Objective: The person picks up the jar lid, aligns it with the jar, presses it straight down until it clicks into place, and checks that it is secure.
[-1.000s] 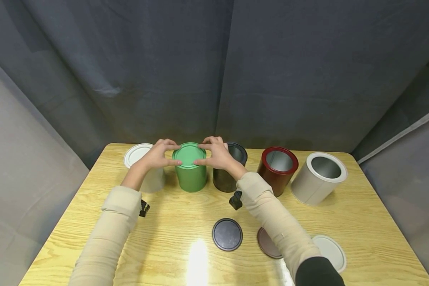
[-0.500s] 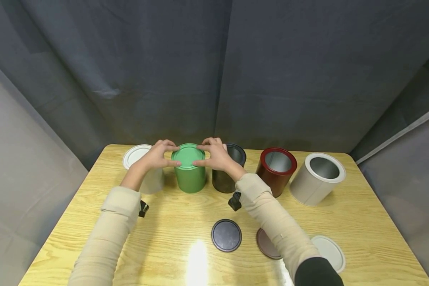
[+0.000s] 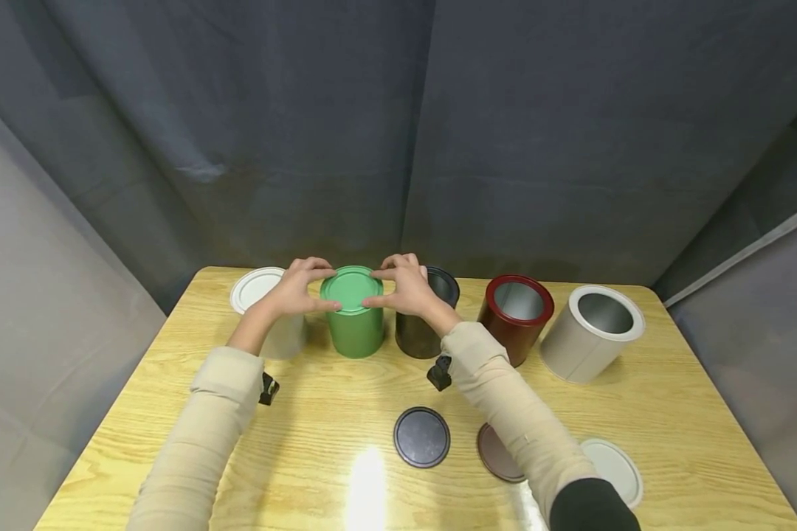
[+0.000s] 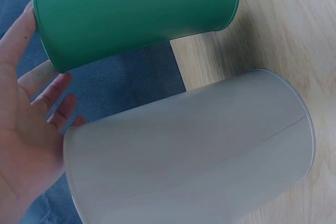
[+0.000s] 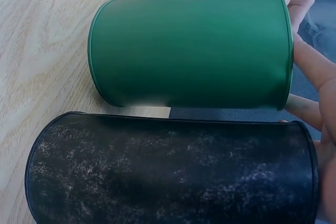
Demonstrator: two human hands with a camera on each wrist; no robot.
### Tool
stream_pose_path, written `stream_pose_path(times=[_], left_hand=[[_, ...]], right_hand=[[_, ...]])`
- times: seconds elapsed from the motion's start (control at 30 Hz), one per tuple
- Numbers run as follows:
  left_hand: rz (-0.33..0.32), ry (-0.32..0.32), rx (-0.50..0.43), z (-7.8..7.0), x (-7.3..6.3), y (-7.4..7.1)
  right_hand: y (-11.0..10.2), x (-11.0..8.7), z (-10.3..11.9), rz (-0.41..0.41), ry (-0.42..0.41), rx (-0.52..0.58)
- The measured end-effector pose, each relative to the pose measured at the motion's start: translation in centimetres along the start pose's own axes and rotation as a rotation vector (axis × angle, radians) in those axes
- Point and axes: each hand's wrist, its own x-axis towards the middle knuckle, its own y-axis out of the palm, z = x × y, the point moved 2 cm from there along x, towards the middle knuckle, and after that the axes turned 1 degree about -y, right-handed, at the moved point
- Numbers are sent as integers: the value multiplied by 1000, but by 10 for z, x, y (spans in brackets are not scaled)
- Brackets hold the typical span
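Observation:
A green can [image 3: 356, 335] stands upright at the back of the table, its green lid [image 3: 350, 289] seated on top. My left hand [image 3: 294, 293] touches the lid's left edge with thumb in front and index finger behind, both extended. From the other side my right hand [image 3: 406, 287] rests thumb and fingertips on the lid's right edge. In the left wrist view, the left fingers reach past the white can to the green can's [image 4: 136, 14] rim. The right wrist view has the right fingers at that same rim, above the black can [image 5: 173, 171].
The white can [image 3: 287, 339] at left has its white lid [image 3: 252, 290] on. To the right stand the black can [image 3: 415, 338] and uncovered dark red [image 3: 508, 335] and off-white [image 3: 574, 350] cans. Black [image 3: 421, 437], brown [image 3: 498, 453] and white [image 3: 614, 472] lids lie in front.
The left thumb has slid slightly inward along the front of the green lid. Both hands otherwise keep their places, and the cans have not moved.

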Motion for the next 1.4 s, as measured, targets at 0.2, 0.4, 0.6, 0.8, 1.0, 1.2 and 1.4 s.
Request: stream_pose_path(times=[0.2, 0.4, 0.6, 0.8, 1.0, 1.2, 1.4], left_hand=[[11, -24, -15, -2, 2, -1], [9, -16, -13, -3, 3, -1], [22, -25, -19, -5, 4, -1], [20, -33, 10, -7, 4, -1], [-7, -19, 32, -7, 1, -2], [-49, 13, 25, -5, -5, -3], [-65, 20, -3, -5, -6, -2]], right_hand=[[-1, 0, 3, 5, 18, 4], [-4, 0, 4, 13, 33, -10], [-5, -1, 4, 18, 52, -12], [-3, -3, 3, 4, 58, 7], [-2, -7, 4, -31, 81, 23], [-2, -12, 6, -84, 96, 14], [-2, -12, 6, -85, 88, -17]])
